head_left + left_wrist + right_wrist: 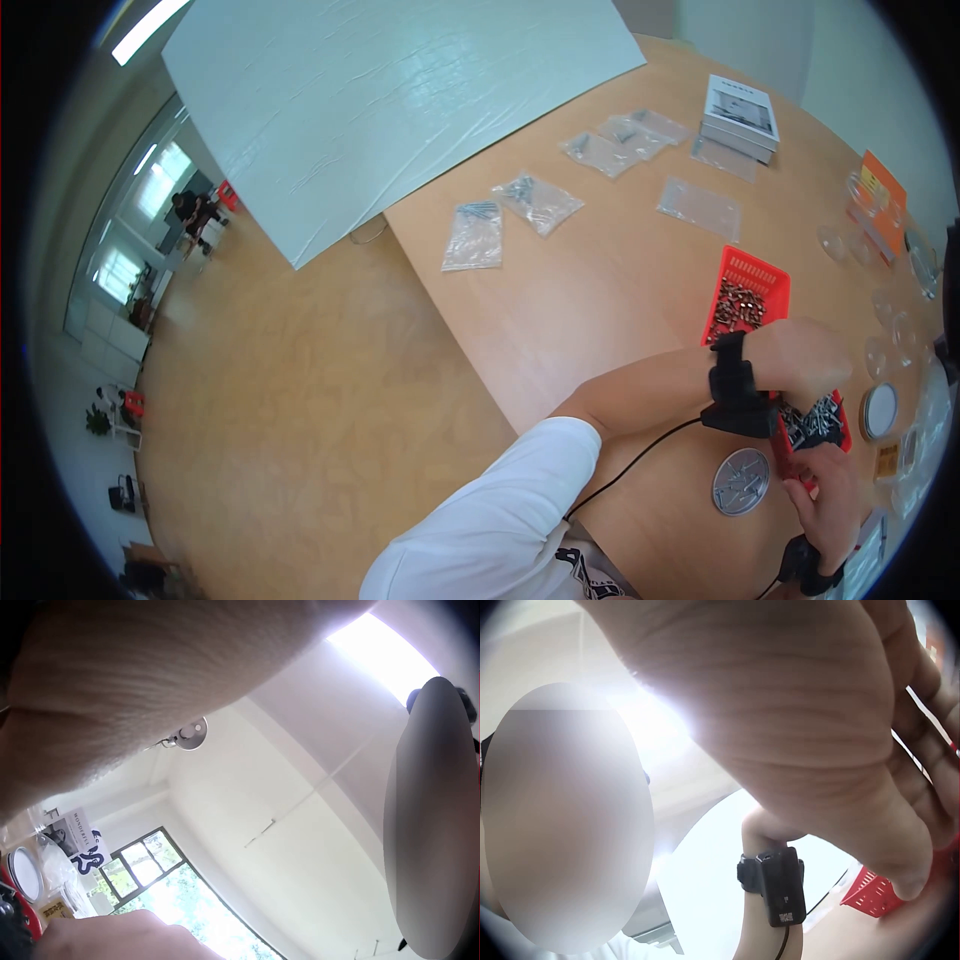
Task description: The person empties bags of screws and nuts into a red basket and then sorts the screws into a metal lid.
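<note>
In the head view my left hand (805,358) is bent down over the far end of a red basket (846,432), its fingers hidden behind the back of the hand. This basket holds silver screws (812,420) and some black pieces. At its near end is my right hand (832,500), thumb and fingers about the red rim. In the right wrist view the fingers (922,780) curve toward red plastic at the frame's edge. A round metal dish (741,482) with several screws lies left of the right hand. Just beyond the left forearm stands another red basket (770,275) with brass-coloured fasteners (738,303).
Clear bags (472,245) of hardware lie farther up the table (590,290). Booklets (740,110) are stacked at the back, near a large white board (400,110). A round lid (880,411), clear round pieces (903,335) and an orange box (880,205) line the right side.
</note>
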A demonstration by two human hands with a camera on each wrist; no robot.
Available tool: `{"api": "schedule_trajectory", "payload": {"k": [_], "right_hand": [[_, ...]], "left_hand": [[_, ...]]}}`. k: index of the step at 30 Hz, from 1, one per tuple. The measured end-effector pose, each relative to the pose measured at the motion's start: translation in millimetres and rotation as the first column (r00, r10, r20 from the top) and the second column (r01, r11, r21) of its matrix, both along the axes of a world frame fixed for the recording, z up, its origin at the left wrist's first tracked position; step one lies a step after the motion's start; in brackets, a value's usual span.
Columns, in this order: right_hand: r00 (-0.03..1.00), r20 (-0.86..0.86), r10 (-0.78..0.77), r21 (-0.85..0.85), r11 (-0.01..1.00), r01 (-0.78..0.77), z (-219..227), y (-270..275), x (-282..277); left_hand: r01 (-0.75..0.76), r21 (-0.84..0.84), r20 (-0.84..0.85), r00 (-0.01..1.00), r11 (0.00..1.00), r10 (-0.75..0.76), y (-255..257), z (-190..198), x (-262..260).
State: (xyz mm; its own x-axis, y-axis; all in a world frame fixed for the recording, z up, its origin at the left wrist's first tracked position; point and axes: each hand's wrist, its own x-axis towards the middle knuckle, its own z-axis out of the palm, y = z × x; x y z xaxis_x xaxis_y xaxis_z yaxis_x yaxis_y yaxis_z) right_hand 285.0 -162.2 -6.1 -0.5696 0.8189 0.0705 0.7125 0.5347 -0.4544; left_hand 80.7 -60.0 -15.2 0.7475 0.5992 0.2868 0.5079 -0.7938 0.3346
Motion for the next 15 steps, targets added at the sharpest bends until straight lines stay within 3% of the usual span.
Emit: {"api": "schedule_trajectory", "payload": {"k": [3, 4, 7, 10, 15], "right_hand": [[0.995, -0.041, -0.092, -0.080, 0.993, 0.088, -1.4, -0.7, 10.5], [0.997, -0.078, -0.020, -0.017, 1.000, 0.019, 0.7, -0.3, 9.1], [0.987, 0.104, 0.122, -0.210, 0.973, -0.098, 15.8, 22.4, 24.3], [0.971, 0.120, 0.206, -0.087, 0.977, -0.196, 14.7, 28.2, 32.1], [0.977, 0.104, 0.184, -0.073, 0.981, -0.177, 15.0, 29.3, 35.0]], "left_hand": [[-0.011, 0.025, 0.036, 0.999, 1.000, 0.010, 5.9, -16.1, 7.4], [-0.014, 0.044, 0.058, 0.998, 0.999, 0.012, 9.8, -23.1, 10.0], [-0.001, 0.021, -0.059, 0.998, 1.000, 0.003, 11.3, -16.9, 11.6], [0.017, 0.084, 0.033, 0.999, 0.996, -0.020, 23.1, -35.2, 19.3], [-0.008, 0.119, 0.104, 0.995, 0.993, -0.004, 21.2, -30.6, 16.2]]}}
